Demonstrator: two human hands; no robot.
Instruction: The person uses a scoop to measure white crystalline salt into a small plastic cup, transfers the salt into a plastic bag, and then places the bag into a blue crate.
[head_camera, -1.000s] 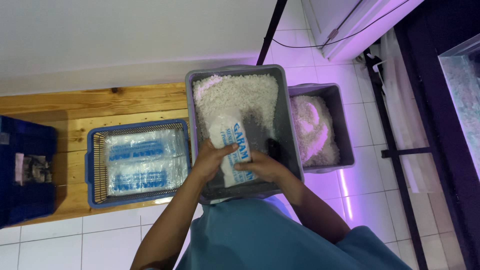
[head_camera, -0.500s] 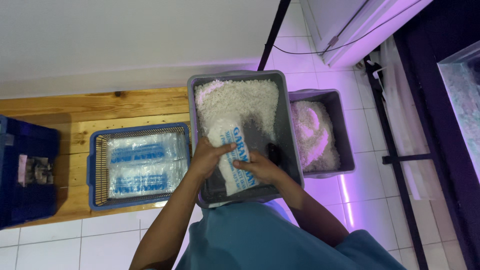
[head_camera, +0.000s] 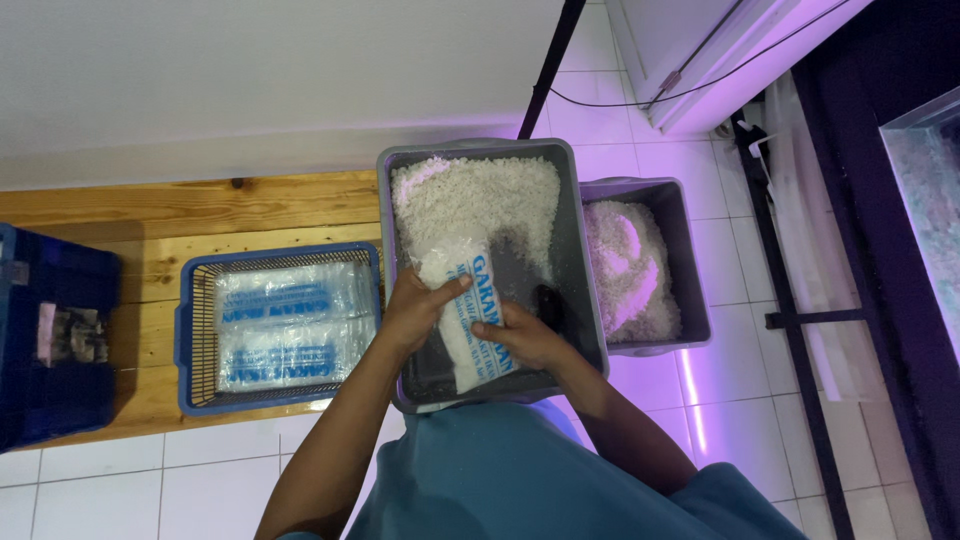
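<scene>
Left hand (head_camera: 418, 312) and right hand (head_camera: 520, 338) close together, forearms extended forward, each grip closed.

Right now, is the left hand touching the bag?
Touching. The head view shows the left hand with its fingers wrapped over the edge of the bag.

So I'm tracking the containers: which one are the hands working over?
The larger grey plastic tub, directly in front; the smaller grey tub sits right.

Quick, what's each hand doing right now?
Left hand: closed on the upper part of the clear plastic bag of white grains.
Right hand: closed on the same bag, lower down.
</scene>
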